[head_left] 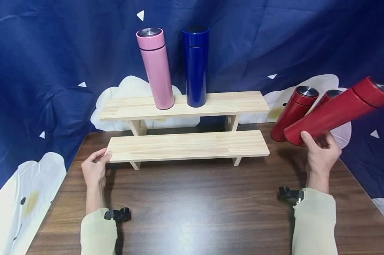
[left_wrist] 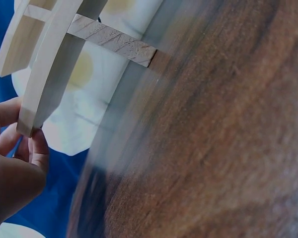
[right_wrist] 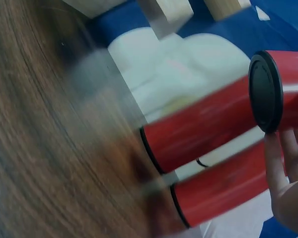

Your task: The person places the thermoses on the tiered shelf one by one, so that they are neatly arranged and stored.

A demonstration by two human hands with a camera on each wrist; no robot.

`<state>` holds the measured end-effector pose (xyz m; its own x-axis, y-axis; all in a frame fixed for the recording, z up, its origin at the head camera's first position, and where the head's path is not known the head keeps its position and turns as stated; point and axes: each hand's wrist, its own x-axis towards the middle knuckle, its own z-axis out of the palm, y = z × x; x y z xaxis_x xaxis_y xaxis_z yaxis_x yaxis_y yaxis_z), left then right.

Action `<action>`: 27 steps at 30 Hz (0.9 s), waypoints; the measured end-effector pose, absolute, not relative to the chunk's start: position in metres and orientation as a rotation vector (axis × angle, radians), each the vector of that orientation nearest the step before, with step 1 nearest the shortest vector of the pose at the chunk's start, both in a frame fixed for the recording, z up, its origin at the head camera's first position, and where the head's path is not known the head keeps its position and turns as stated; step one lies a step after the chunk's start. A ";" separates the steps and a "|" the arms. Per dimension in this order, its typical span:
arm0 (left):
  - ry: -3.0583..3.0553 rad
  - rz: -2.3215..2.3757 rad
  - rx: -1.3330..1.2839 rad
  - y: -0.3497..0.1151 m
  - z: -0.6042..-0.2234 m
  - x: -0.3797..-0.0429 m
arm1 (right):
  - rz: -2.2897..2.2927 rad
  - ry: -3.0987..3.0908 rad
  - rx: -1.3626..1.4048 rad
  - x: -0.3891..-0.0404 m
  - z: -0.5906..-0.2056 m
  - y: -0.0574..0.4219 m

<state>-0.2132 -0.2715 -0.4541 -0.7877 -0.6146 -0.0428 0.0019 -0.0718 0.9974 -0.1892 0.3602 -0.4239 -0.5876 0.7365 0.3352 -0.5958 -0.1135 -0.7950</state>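
Observation:
My left hand point(head_left: 94, 170) pinches the left end of the lower board of a two-tier wooden shelf point(head_left: 185, 147), thumb on top. The left wrist view shows the fingers around that board end point(left_wrist: 27, 121). At the right, my right hand point(head_left: 321, 156) grips a red thermos flask point(head_left: 338, 109) near its base, tilted with its lid up to the right and raised off the table. Its black bottom point(right_wrist: 265, 91) faces the right wrist camera. Behind it stand two more red flasks, one point(head_left: 294, 113) plainly visible, the other point(head_left: 330, 95) mostly hidden.
On the shelf's upper board point(head_left: 236, 101) stand a pink thermos flask point(head_left: 156, 71) and a dark blue thermos flask point(head_left: 196, 67). The shelf rests on a brown wooden table point(head_left: 198, 205). A blue cloth point(head_left: 67, 46) with white shapes hangs behind and at the sides.

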 end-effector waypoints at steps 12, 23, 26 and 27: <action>-1.761 -1.923 0.638 -0.272 -0.454 -0.213 | 1.835 -1.347 -0.194 -0.195 -0.417 0.336; -1.736 -1.945 0.653 -0.274 -0.455 -0.213 | 1.873 -1.372 -0.221 -0.201 -0.403 0.318; -1.742 -1.937 0.644 -0.271 -0.457 -0.215 | 1.871 -1.382 -0.202 -0.201 -0.399 0.319; -1.746 -1.943 0.638 -0.269 -0.458 -0.216 | 1.869 -1.377 -0.202 -0.199 -0.398 0.320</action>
<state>-0.2156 -0.2692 -0.4580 -0.7925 -0.6085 -0.0414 0.0236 -0.0984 0.9949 -0.1993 0.3203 -0.3977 -0.6757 0.6683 0.3112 -0.4952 -0.0987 -0.8631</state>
